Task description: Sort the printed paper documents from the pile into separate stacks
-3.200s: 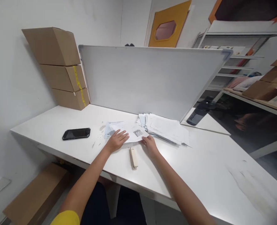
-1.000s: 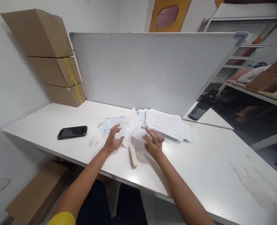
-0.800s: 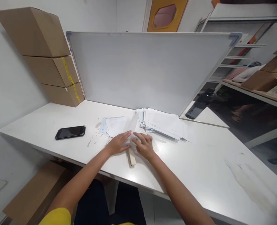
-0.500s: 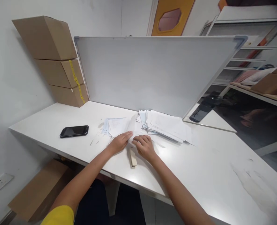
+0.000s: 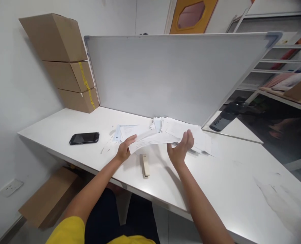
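Some white paper sheets (image 5: 151,139) with printed lines are raised above the table, bowed between my hands. My left hand (image 5: 124,149) is closed on their left end, thumb on top. At the right end is my right hand (image 5: 180,149), fingers up and thumb apart; whether it touches the paper edge I cannot tell. A cream stapler (image 5: 145,165) lies on the table just below the sheets. Behind my right hand spreads a loose paper pile (image 5: 197,132), and a smaller paper stack (image 5: 127,130) lies behind my left hand.
A black phone (image 5: 84,138) lies at the left of the white table (image 5: 216,176). Cardboard boxes (image 5: 75,76) are stacked at the back left. A whiteboard (image 5: 165,78) stands along the back edge, with a dark bottle (image 5: 225,117) at its right.
My hands have moved apart, the right one rightward and opening. The sheets, bunched between both hands before, are now stretched out and lifted, and more of the stapler shows.
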Demonstrator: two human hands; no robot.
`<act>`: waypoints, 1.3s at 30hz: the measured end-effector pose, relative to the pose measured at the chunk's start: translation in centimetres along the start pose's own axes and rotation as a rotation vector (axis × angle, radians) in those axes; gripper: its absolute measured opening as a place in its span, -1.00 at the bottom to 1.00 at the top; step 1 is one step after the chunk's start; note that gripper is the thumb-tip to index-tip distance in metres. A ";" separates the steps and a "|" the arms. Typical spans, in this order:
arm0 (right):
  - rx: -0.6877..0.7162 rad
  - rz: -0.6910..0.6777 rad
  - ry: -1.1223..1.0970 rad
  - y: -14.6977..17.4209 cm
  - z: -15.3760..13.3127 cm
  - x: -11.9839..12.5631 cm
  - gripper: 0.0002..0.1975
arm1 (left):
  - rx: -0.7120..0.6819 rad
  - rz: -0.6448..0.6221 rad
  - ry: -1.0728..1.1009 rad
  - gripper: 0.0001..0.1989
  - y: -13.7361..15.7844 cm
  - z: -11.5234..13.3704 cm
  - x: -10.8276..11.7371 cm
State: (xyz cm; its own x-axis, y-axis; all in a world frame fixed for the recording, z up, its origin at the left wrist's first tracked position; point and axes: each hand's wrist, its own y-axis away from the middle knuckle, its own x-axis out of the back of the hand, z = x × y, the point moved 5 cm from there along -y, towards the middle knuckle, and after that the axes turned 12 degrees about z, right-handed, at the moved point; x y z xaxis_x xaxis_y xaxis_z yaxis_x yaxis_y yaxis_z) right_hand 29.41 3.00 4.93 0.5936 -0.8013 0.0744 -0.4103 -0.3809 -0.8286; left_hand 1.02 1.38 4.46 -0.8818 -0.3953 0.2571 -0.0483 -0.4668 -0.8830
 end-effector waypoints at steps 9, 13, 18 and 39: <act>-0.636 -0.475 -0.465 2.4 -0.5 -3.8 -0.36 | 0.469 0.205 -0.147 -0.55 1.3 -3.7 0.4; -0.722 -0.446 -0.465 3.2 0.7 -4.1 -0.55 | 0.558 0.177 -0.142 -0.53 1.3 -4.2 0.3; -0.657 -0.433 -0.401 2.9 1.2 -3.7 -0.64 | 0.588 0.103 -0.065 -0.49 1.2 -4.3 -0.2; -0.695 -0.333 -0.369 2.9 2.2 -3.8 -0.77 | 0.639 -0.125 -0.179 -0.80 -0.1 -4.0 -0.9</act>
State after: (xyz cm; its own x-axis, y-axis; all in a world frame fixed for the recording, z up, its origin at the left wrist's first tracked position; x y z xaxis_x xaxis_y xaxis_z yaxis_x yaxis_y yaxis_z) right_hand 27.45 5.95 0.99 0.8966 -0.4417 -0.0314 -0.4343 -0.8632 -0.2576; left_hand -0.09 4.96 2.77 -0.7938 -0.4073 0.4516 0.1911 -0.8720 -0.4506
